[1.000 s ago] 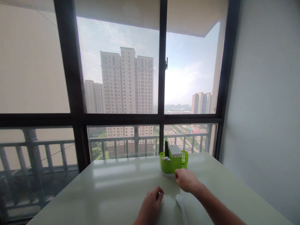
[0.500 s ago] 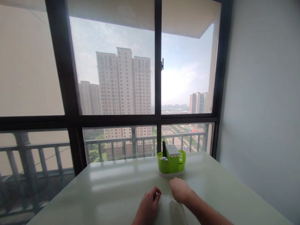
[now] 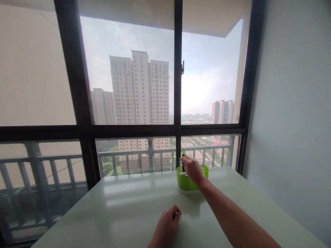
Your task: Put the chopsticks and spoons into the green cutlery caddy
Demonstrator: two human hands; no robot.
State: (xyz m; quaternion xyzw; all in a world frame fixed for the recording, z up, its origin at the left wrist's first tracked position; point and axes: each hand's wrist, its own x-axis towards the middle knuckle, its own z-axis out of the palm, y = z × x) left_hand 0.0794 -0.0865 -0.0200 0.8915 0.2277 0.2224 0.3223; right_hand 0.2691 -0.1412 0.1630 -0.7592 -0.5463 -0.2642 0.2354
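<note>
My right hand (image 3: pixel 192 169) reaches over the green plastic caddy (image 3: pixel 187 185) at the table's far side. Its fingers pinch a slim white utensil (image 3: pixel 180 166), perhaps a spoon, held upright at the caddy's left compartment. Beside it in that compartment stands a black upright item (image 3: pixel 183 167), and a small white piece (image 3: pixel 183 174) lies by the rim. The hand covers most of the caddy's middle. Nearer to me, my left hand (image 3: pixel 167 224) rests on the table with its fingers curled, and nothing shows in it.
The pale glossy table (image 3: pixel 124 210) runs up to the dark window frame (image 3: pixel 134 132). On the right rises a plain wall (image 3: pixel 292 120). Behind the glass are a balcony railing (image 3: pixel 134 155) and tall buildings (image 3: pixel 141 89).
My right hand has moved away from me and up, from in front of the caddy to above its left compartment, carrying the white utensil. My left hand has barely moved; the view shifted slightly.
</note>
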